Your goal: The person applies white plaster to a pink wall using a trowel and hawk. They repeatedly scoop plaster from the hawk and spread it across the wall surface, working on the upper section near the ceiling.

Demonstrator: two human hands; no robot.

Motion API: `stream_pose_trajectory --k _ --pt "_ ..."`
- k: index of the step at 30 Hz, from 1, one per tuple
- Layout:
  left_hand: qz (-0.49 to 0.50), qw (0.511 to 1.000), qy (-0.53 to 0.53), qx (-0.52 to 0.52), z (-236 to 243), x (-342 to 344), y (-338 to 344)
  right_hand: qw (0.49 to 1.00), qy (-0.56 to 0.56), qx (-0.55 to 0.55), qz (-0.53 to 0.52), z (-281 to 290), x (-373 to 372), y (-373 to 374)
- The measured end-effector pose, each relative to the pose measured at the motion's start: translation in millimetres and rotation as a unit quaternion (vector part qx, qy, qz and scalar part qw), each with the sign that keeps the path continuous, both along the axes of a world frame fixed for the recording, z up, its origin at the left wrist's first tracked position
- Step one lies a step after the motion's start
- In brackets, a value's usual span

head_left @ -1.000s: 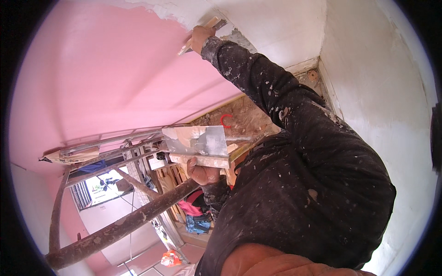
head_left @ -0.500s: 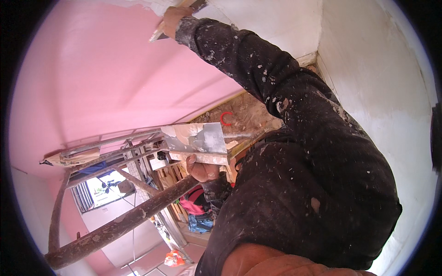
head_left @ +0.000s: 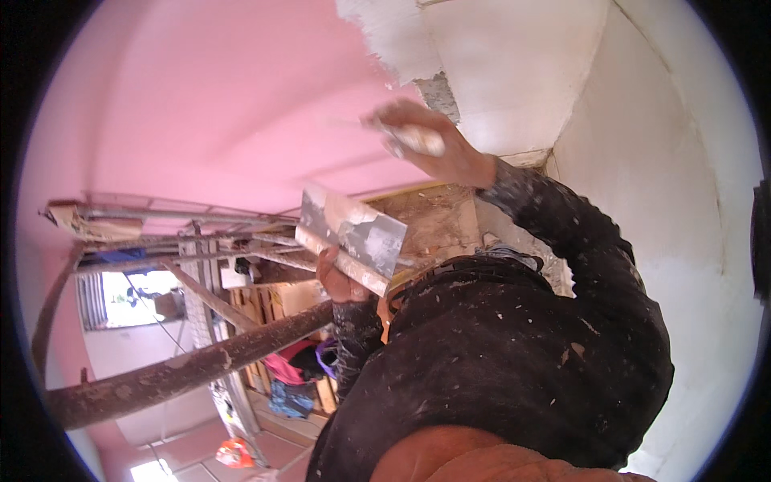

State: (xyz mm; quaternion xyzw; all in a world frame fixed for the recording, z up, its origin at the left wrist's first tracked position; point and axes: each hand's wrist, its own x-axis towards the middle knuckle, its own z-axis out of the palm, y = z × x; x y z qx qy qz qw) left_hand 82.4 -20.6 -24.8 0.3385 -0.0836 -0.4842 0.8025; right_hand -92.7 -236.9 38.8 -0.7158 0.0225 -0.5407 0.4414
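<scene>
My left hand (head_left: 340,279) grips the pale handle strip of a wide metal putty blade (head_left: 363,235), which is tilted. Cream-coloured putty lies along part of its face. To the right and above, my right hand (head_left: 450,157) is closed around the whitish handle of a trowel (head_left: 421,139). Motion smears that tool, and its blade shows only as a faint edge. It appears in front of the pink wall (head_left: 241,88), apart from the blade in my left hand. White filler with a ragged edge covers the wall's upper part (head_left: 498,56), beside a bare grey patch (head_left: 438,98).
A thick wooden pole (head_left: 193,371) crosses the lower left, with thinner scaffold poles (head_left: 185,247) behind it. Below lie pink and dark clothes (head_left: 295,363), blue fabric (head_left: 291,399) and an orange-white bag (head_left: 234,452). A pale wall (head_left: 650,185) rises on the right.
My right hand has come down and right from the upper wall with the trowel, uncovering the grey patch. The blade in my left hand has tilted, its right end lower. The view has shifted.
</scene>
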Motion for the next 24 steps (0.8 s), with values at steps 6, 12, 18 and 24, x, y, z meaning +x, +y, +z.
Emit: stream_pose_trajectory --k 6,12,18,24 --pt "-0.047 0.998 0.003 -0.045 -8 -6 -23 0.951 0.202 -0.234 0.022 -33 -38 24" --pt "0.014 0.993 -0.112 -0.028 34 0 -40 0.943 0.294 -0.052 -0.148 -49 -81 2" --pt "0.066 0.900 -0.426 0.069 56 -1 -58 0.939 0.268 -0.141 -0.164 16 -62 50" --pt "0.022 0.873 -0.484 0.059 107 -26 -64 0.912 0.325 -0.163 -0.188 2 -42 73"
